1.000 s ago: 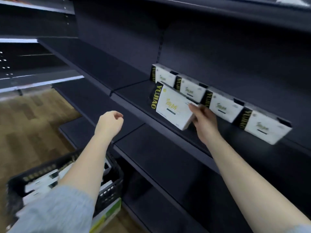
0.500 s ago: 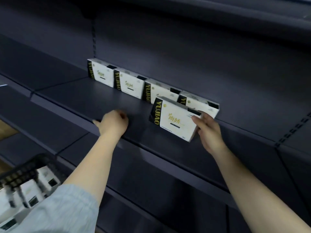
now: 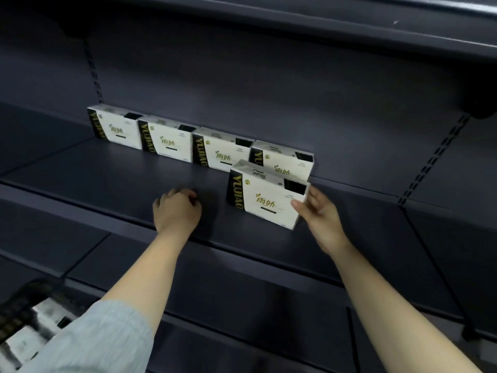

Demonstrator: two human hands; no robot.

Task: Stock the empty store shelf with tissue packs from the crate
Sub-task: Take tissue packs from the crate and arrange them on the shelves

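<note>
1. White, with a black-and-gold band down its left end, the front pack (image 3: 265, 196) stands upright on the shelf (image 3: 113, 179), just in front of the last pack of the back row (image 3: 199, 142), overlapping that pack's lower left.
2. Its long axis runs left to right, roughly parallel to the row; its right end is the end in the grip.
3. The right hand (image 3: 321, 216) grips the front pack at that right end, thumb on the front face and fingers behind the edge; it is by far the nearer hand.
4. The left hand (image 3: 176, 212) is a loose fist holding nothing, resting near the shelf's front edge, left of the front pack and apart from it.
5. My judgement: this starts a second row, so the pack only needs squaring to the row and releasing.
6. The crate (image 3: 24, 316) sits low and left of the shelf, blurred, with white packs inside; I cannot count them.
</note>
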